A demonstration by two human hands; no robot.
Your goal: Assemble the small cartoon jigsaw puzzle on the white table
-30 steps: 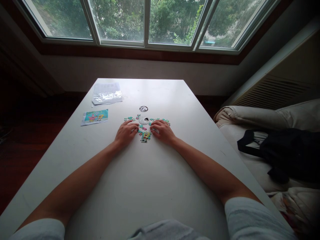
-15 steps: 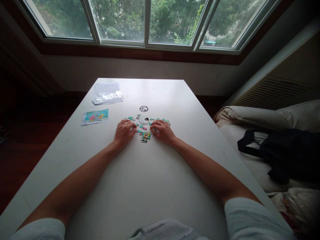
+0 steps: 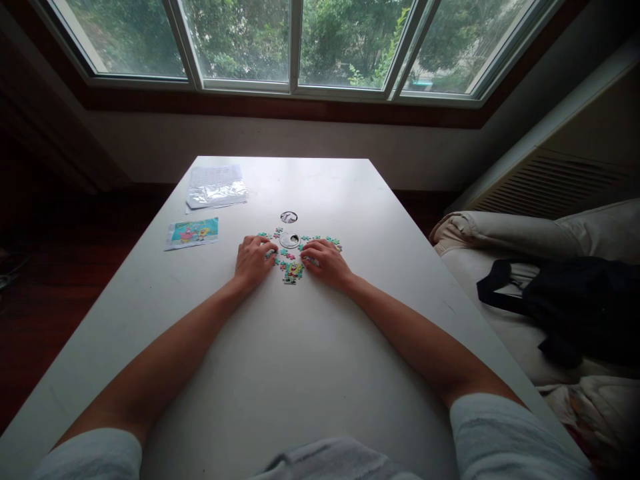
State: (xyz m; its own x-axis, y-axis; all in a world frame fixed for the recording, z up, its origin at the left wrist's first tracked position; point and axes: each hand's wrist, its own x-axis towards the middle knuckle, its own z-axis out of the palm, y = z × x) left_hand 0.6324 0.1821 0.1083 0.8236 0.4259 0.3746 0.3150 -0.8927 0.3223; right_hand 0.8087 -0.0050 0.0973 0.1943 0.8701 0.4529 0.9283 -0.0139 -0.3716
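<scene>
Small teal, pink and yellow jigsaw pieces [image 3: 292, 269] lie scattered in the middle of a white table [image 3: 280, 373]. My left hand [image 3: 253, 260] rests on the pieces at the left of the cluster, fingers curled down onto them. My right hand [image 3: 325, 262] lies on the pieces at the right, fingers bent and pressing down. A joined patch of pieces sits between the two hands. What is under the fingertips is hidden.
A round grommet [image 3: 289, 239] and its lid [image 3: 289, 217] sit just beyond the pieces. A cartoon picture card [image 3: 193, 233] and a clear plastic bag on paper [image 3: 216, 187] lie at the far left. A sofa with a black bag [image 3: 575, 307] stands to the right.
My left hand has shifted slightly right and forward over the pieces. My right hand stays almost in place.
</scene>
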